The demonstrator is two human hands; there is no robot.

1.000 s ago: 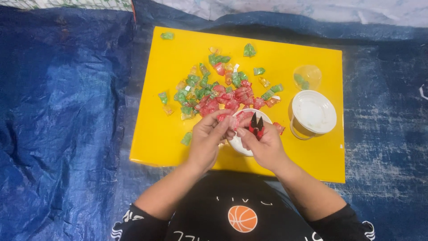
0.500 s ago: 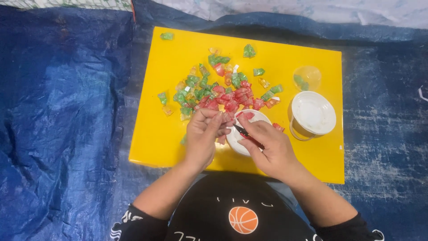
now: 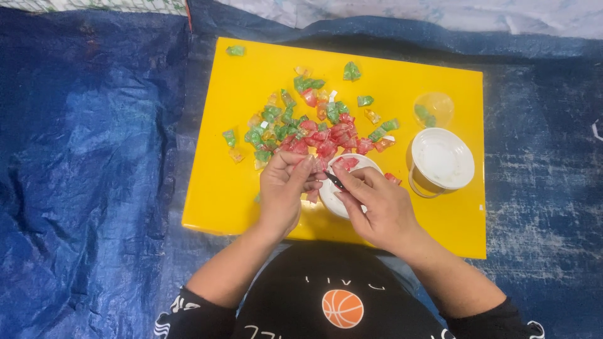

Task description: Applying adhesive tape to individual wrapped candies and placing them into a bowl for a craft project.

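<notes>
Two bare hands meet over a flat yellow plastic board (image 3: pixel 239 188) that lies on a crinkly blue plastic sheet (image 3: pixel 94 188). The left hand (image 3: pixel 282 191) has its fingers curled in and pinches a small red wrapped sweet (image 3: pixel 312 196) at the fingertips. The right hand (image 3: pixel 377 210) is closed around a thin dark pointed tool (image 3: pixel 335 181), and the tip of the tool points at the left fingertips, almost touching them. Under both hands, between them, sits a small round white dish (image 3: pixel 361 164) with one red sweet (image 3: pixel 347 162) in it. Just past the fingertips lies a big heap of little red and green wrapped sweets (image 3: pixel 308 125), spread out on the board. Off beyond the right hand stands a tan cup with a round white lid (image 3: pixel 441 160). Past that cup lies a small clear plastic lid (image 3: pixel 433 110) with green bits inside.
</notes>
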